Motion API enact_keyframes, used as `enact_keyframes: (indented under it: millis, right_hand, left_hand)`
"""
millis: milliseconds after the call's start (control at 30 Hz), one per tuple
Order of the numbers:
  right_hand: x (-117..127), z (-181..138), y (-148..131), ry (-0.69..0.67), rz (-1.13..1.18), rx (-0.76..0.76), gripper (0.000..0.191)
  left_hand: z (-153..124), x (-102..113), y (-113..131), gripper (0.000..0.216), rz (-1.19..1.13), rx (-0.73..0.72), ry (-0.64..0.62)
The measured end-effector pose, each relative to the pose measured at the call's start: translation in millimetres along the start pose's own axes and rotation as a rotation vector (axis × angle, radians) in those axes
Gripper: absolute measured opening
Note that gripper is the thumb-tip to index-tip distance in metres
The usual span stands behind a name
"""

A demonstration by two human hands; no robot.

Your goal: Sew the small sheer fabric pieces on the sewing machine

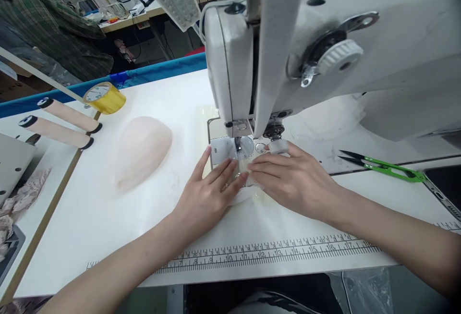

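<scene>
While cloth [245,195] lies partly under the left hand [207,198], fingers spread, and right hand [300,179], fingers together, just before the needle [238,145], uneven pressure could pucker it; straying fingertips risk pricking.

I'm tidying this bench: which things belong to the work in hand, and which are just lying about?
Work in hand:
sewing machine
pale fabric at left hand and right hand
probably green snips, untouched

Likely just lying about:
yellow tape roll
phone-like device
perhaps two pinkish spools
</scene>
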State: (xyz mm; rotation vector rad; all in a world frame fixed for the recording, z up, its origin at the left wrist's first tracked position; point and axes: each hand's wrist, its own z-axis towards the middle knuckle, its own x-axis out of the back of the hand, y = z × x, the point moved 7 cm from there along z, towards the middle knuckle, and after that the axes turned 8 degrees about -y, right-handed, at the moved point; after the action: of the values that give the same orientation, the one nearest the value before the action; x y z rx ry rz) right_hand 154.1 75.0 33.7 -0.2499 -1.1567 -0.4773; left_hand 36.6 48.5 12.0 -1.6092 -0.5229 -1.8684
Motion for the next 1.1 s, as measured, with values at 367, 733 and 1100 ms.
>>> enact_keyframes:
  millis: [367, 733, 1100]
  right_hand:
    - [-12, 8, 13, -0.004, -0.130, -0.027, 0.030]
    - [-12, 7, 14, 0.038, -0.131, -0.059, 0.028]
    - [-10, 5, 25, 0.049, 0.173, -0.166, 0.018]
  left_hand:
    - [13, -8, -21, 0.038, 0.022, 0.041, 0.018]
    - [18, -5, -32, 0.031, -0.109, 0.145, 0.067]
    - [14, 0, -37, 0.027, -0.236, 0.122, 0.077]
